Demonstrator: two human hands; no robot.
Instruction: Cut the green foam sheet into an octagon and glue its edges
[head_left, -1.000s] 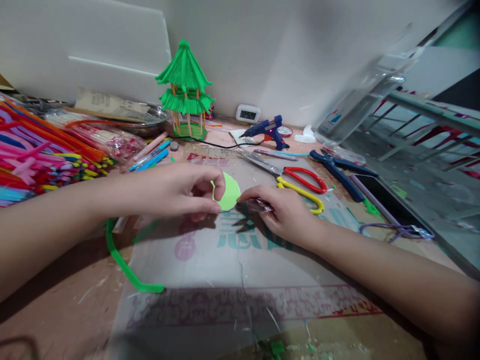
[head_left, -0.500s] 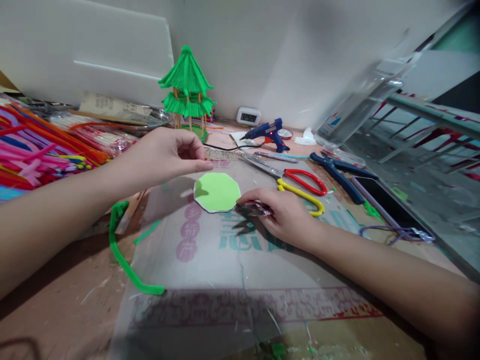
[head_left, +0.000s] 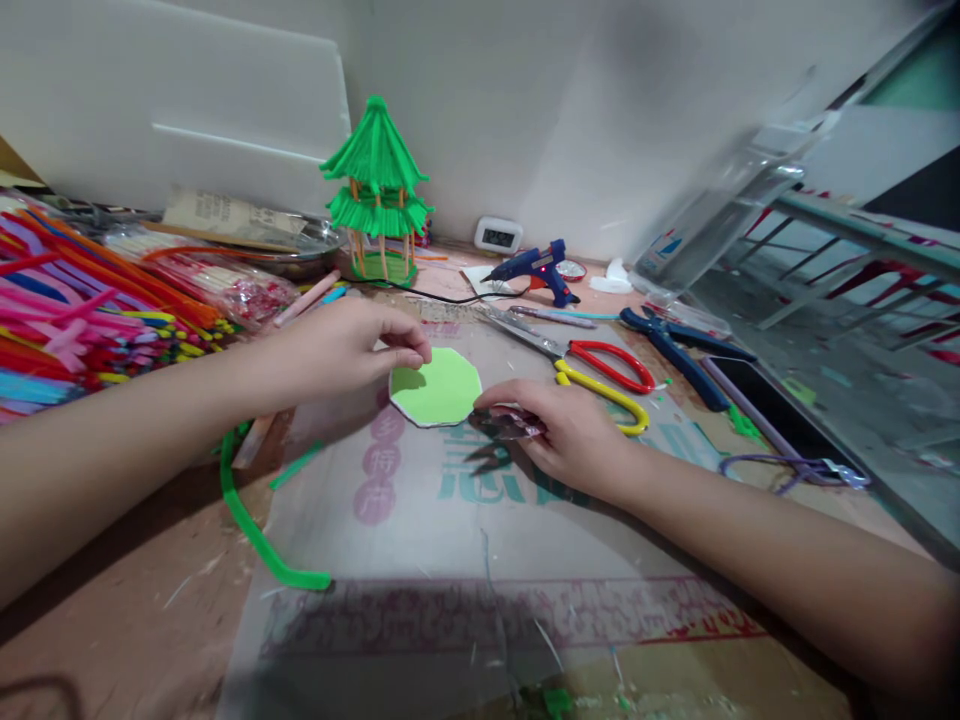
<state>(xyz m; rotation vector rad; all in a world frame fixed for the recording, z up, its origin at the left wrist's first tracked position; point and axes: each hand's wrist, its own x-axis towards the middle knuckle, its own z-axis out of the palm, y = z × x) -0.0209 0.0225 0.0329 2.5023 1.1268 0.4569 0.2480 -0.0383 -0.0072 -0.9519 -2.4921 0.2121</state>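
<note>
A light green octagon of card (head_left: 439, 388) lies flat on a sheet of printed cardboard (head_left: 420, 540). My left hand (head_left: 337, 350) hovers at its upper left edge, thumb and forefinger pinched together right over the rim; whether they grip the card is unclear. My right hand (head_left: 566, 430) rests on the cardboard just right of the octagon, fingers closed round small dark snips (head_left: 504, 428) whose tips point left and down.
A green pipe cleaner (head_left: 255, 530) curves along the left of the cardboard. Bundles of coloured pipe cleaners (head_left: 82, 310) fill the far left. Behind stand a green pagoda model (head_left: 376, 190), a blue glue gun (head_left: 536, 268), red-and-yellow scissors (head_left: 600, 372) and blue pliers (head_left: 679, 345).
My left hand let go of the octagon, which now lies flat, lifted away to the back left, then came back down to its upper left edge. My right hand stayed put.
</note>
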